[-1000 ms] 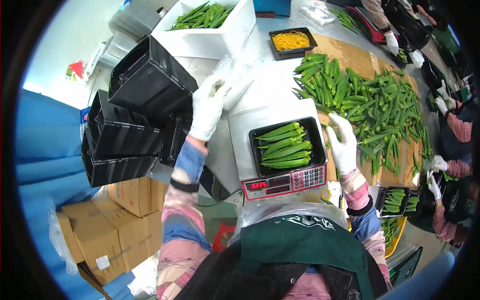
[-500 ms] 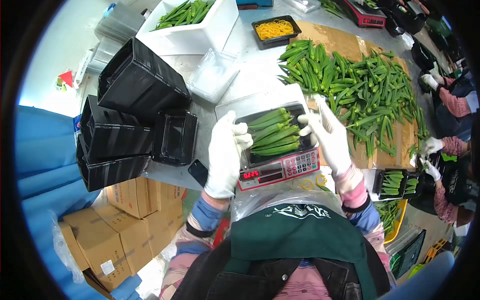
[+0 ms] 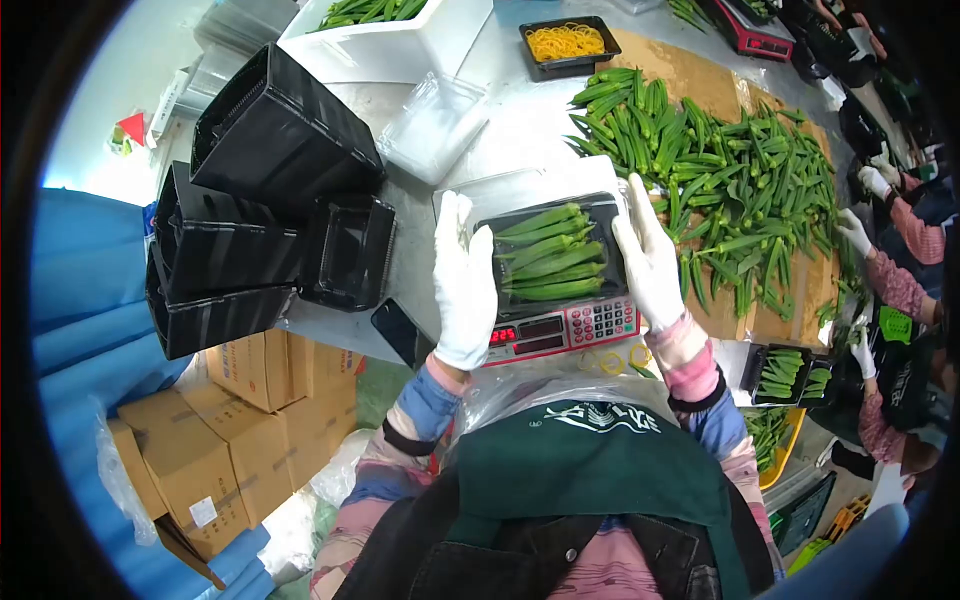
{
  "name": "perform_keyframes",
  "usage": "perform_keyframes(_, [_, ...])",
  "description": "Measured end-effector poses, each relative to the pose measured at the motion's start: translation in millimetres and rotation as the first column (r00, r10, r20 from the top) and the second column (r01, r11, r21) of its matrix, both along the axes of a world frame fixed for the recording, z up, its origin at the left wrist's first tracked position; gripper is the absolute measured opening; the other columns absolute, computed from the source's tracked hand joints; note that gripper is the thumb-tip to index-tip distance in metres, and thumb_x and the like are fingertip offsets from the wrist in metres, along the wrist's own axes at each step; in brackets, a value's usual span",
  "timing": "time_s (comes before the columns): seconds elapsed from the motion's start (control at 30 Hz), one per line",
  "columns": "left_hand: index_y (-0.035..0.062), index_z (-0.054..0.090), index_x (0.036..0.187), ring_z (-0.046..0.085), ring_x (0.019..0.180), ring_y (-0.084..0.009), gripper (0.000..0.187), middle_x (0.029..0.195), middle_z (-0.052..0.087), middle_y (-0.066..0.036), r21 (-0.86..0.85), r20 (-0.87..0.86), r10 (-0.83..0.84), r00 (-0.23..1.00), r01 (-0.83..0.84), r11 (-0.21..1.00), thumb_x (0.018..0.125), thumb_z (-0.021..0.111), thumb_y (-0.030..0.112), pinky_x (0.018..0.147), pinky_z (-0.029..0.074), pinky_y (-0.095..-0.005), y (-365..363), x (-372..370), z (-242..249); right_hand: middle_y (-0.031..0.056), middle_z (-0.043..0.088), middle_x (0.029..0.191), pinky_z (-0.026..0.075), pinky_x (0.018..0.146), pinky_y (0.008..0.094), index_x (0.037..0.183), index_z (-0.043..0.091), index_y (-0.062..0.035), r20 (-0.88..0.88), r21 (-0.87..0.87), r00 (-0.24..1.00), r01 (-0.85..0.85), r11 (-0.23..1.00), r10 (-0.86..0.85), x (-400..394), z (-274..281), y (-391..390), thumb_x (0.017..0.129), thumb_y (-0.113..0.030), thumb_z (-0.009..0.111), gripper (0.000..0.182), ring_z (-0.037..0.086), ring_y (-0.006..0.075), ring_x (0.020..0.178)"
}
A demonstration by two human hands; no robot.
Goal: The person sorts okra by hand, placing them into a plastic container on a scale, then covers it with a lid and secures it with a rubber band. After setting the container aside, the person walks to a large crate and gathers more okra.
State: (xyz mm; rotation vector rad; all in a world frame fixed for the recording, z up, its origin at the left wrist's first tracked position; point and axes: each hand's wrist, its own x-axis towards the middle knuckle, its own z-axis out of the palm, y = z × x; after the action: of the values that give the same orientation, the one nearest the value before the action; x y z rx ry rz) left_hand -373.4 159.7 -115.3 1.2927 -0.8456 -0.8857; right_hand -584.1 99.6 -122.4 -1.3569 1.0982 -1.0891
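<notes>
1. Fingers of both white-gloved hands are extended, thumbs spread away, curled around nothing. Left hand stands at the left side of a black tray, right hand at its right side. Whether palms press the tray: cannot tell.
2. Tray sits on the scale, between the hands. Okra pods lie in it side by side, roughly crosswise.
3. Red digits on the display read 225 at the end; left hand is close by.
4. Left of the scale: a dark phone, another black tray, tall stacks of black trays.
5. Beyond the scale: clear plastic containers, yellow rubber bands in a tray.
6. Right: loose okra heap on cardboard; co-workers' gloved hands farther off.
</notes>
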Motion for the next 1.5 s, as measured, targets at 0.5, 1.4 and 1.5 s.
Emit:
perform_keyframes(0.5, [0.0002, 0.026, 0.155, 0.035, 0.143, -0.0353, 0.062, 0.154, 0.036, -0.024, 0.214, 0.576, -0.100, 0.811, -0.032, 0.976, 0.102, 0.053, 0.017, 0.118, 0.028, -0.0399, 11.5, -6.4, -43.8, 0.0223, 0.046, 0.150, 0.032, 0.114, 0.0331, 0.153, 0.033, -0.0022, -0.273, -0.025, 0.958, -0.097, 0.995, 0.087, -16.3, -51.3, -8.0, 0.106, -0.019, 0.045, 0.051, 0.043, 0.0297, 0.140])
perform_keyframes(1.4, [-0.0004, 0.025, 0.154, 0.034, 0.143, -0.0368, 0.069, 0.155, 0.035, -0.024, 0.222, 0.845, -0.200, 0.495, 0.015, 0.975, 0.099, 0.058, 0.023, 0.119, 0.025, -0.0439, 9.9, 5.6, -44.2, 0.0210, 0.061, 0.121, 0.043, 0.100, 0.0361, 0.152, 0.035, -0.0028, -0.341, 0.013, 0.923, -0.186, 0.982, 0.179, -46.5, -78.2, -25.7, 0.103, -0.026, 0.052, 0.057, 0.058, 0.0311, 0.111])
perform_keyframes(1.5, [-0.0026, 0.022, 0.155, 0.033, 0.143, -0.0403, 0.079, 0.154, 0.034, -0.026, 0.257, 0.824, -0.222, 0.521, 0.006, 0.966, 0.098, 0.058, 0.037, 0.121, 0.018, -0.0492, 12.8, 6.7, -49.7, 0.0100, 0.066, 0.114, 0.049, 0.091, 0.0305, 0.149, 0.043, -0.0035, -0.063, 0.224, 0.998, 0.024, 0.974, -0.010, -42.8, -58.6, 3.3, 0.098, -0.019, 0.064, 0.058, 0.061, 0.0155, 0.099])
